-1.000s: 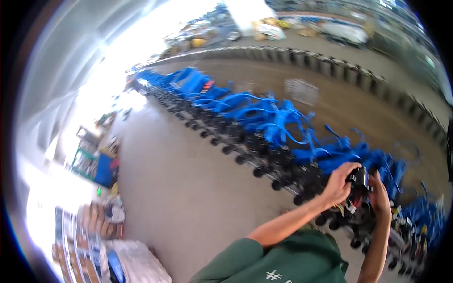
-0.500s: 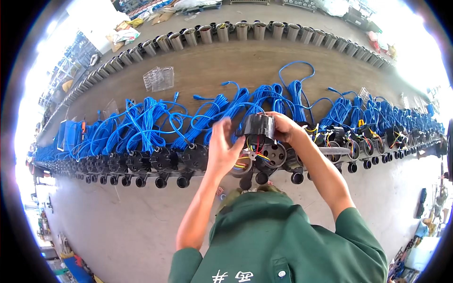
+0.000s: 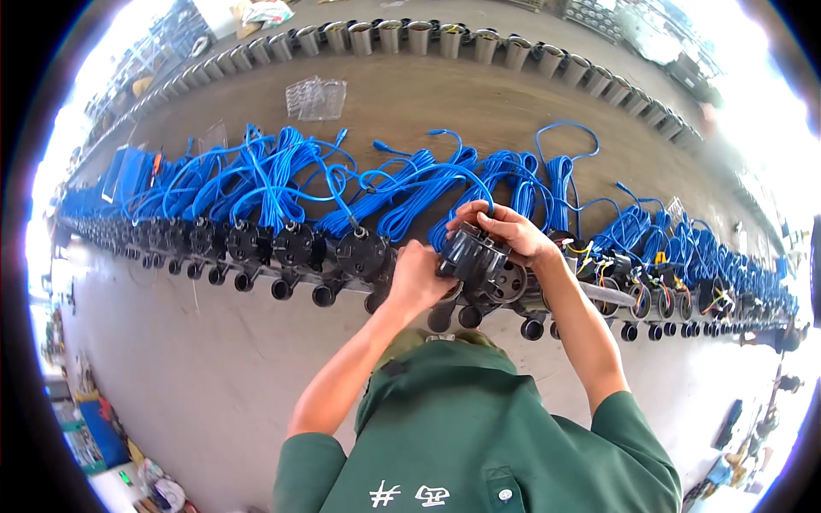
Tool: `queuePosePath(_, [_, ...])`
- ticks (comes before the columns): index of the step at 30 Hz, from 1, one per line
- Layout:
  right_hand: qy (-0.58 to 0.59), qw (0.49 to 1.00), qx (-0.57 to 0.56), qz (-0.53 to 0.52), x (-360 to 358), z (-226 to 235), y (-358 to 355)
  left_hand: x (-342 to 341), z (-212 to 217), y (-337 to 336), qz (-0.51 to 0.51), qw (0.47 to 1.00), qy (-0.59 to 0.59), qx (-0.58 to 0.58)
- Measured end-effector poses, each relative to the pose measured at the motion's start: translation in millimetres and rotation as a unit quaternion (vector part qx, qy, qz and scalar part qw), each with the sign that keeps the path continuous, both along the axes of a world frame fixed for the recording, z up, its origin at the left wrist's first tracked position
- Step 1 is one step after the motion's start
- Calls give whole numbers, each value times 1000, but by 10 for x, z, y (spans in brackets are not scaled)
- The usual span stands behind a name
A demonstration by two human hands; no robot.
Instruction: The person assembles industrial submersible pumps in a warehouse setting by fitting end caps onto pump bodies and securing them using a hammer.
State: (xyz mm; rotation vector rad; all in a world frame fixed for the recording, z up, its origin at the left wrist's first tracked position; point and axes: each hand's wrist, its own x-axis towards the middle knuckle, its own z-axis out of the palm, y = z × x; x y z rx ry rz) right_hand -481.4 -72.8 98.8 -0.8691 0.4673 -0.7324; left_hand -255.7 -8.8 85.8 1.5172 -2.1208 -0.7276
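Note:
A black ribbed round housing (image 3: 470, 256) hangs tilted over the near edge of the bench, a blue cable running from its top. My right hand (image 3: 516, 232) is closed round its upper side, close to where the cable enters. Beside the housing's lower left, my left hand (image 3: 417, 278) is curled with its fingers pressed together; whatever lies in them is hidden. Under the housing shows a round base with a holed disc (image 3: 511, 284), partly covered. To the left of my left hand sits a closed black round unit (image 3: 363, 254) with its own cable.
Bundles of blue cable (image 3: 402, 192) line the bench (image 3: 410, 103). On the right, open units (image 3: 641, 295) show coloured wires. Clear plastic pieces (image 3: 318, 98) lie farther back. Metal cups (image 3: 419, 38) stand in a row along the far edge. Black pipe ends (image 3: 323, 295) jut over the near edge.
My left hand has come down and curled beside the housing. The housing has tilted and dropped, hiding the coloured wires under it. The whole view has shifted slightly.

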Motion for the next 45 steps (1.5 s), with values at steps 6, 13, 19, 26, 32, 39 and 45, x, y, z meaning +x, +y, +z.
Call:
queuePosePath(6, [103, 987, 67, -103, -63, -133, 111, -219, -566, 346, 191, 966, 109, -136])
queuePosePath(13, [74, 990, 29, -114, -26, -308, 178, -114, -738, 646, 173, 772, 584, 182])
queuePosePath(19, [176, 979, -82, -61, 63, -214, 68, 28, -700, 615, 143, 751, 602, 231])
queuePosePath(26, [203, 977, -47, -45, 139, -166, -47, 184, -503, 241, 43, 881, 428, 200])
queuePosePath(32, [206, 978, -14, -31, 174, -173, -57, -47, -833, 233, 96, 970, 221, -43])
queuePosePath(39, [281, 950, 120, -57, 321, 73, -50, 56, -781, 312, 151, 981, 56, -108])
queuePosePath(45, [327, 930, -79, -148, 517, -294, 122, 98, -659, 347, 136, 989, 61, 25])
